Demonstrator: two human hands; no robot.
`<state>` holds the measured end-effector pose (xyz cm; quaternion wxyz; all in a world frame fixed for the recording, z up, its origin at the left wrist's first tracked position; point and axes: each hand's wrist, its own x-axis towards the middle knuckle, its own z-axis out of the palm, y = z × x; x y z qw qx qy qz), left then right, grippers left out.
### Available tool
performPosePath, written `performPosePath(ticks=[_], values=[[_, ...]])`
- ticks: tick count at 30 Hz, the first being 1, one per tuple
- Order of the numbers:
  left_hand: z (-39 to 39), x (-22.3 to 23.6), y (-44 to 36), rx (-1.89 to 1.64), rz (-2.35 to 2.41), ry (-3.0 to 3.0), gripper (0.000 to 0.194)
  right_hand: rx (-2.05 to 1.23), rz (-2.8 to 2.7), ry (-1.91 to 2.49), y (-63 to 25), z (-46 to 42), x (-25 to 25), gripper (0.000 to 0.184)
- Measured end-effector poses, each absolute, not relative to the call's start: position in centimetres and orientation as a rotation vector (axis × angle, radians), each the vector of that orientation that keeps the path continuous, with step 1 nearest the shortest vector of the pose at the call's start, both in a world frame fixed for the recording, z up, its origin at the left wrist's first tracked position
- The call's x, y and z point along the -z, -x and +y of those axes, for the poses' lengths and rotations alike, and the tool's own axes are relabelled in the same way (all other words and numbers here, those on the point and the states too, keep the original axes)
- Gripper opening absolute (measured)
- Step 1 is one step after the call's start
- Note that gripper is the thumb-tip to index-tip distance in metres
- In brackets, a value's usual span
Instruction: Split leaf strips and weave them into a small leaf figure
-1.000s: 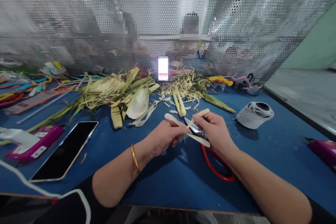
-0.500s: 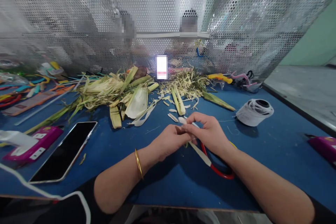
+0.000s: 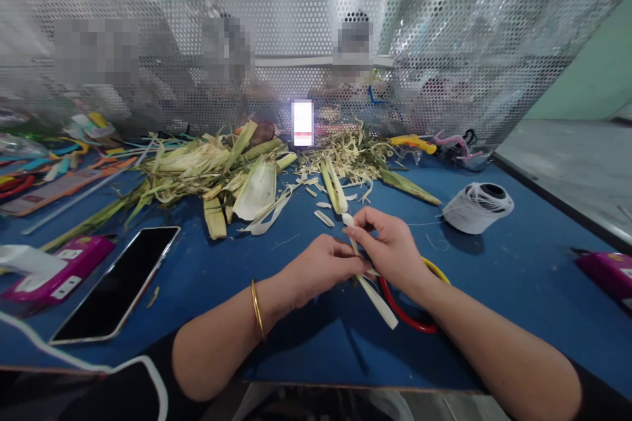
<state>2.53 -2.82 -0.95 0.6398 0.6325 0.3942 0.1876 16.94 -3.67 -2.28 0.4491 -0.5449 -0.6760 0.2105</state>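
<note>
The thumb and fingers of your left hand [image 3: 326, 266] are pressed together on a pale strip [image 3: 378, 301], partly hidden between your two hands. Your right hand [image 3: 390, 247] pinches the strip higher up, thumb against forefinger, just below its rounded white end. The strip's lower end slants toward the near edge of the blue table [image 3: 296, 362]. A gold bracelet [image 3: 257, 310] circles your left wrist.

Partly under your right hand and forearm, red and yellow handles [image 3: 405, 321] lie on the table. Toward the near left corner, a white cable [image 3: 64, 355] runs in front of a dark-screened phone [image 3: 118, 286], and a purple power strip [image 3: 74, 270] with a white plug [image 3: 34, 260] sits beside the phone. Another purple object [image 3: 607, 276] lies at the right edge, cut off by the view.

Farther on, a spool of white thread [image 3: 478, 210] stands near the right edge. Ahead of your hands is a split green stalk [image 3: 334, 187] among pale scraps [image 3: 324, 218]. Behind it are shredded husk pieces [image 3: 358, 156], with a larger husk pile [image 3: 197, 168] to their left. A yellow-handled tool [image 3: 412, 143] lies toward the far edge. A lit screen [image 3: 303, 123] glows in front of the perforated panel [image 3: 296, 6].
</note>
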Motion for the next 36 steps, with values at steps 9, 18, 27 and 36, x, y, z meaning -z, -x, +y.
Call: performPosePath(ticks=[9, 18, 27, 36], values=[[-2.2, 1.3, -2.2, -0.45, 0.927, -1.286, 0.025, -0.535, -1.793, 1.35, -18.2, -2.8, 2.2, 0.022], [-1.3, 1.1, -1.7, -0.521, 0.965, -1.216, 0.027, -0.886, -1.981, 1.382, -20.9, -2.3, 0.6, 0.025], [-0.9, 1.0, -1.4, -0.724, 0.873, -1.008, 0.036, 0.388, -1.912, 1.184, -19.8, -3.8, -0.4, 0.012], [-0.6, 0.8, -1.3, -0.869, 0.796, -0.914, 0.028, 0.726, -2.406, 0.826, -17.9, -5.1, 1.0, 0.03]])
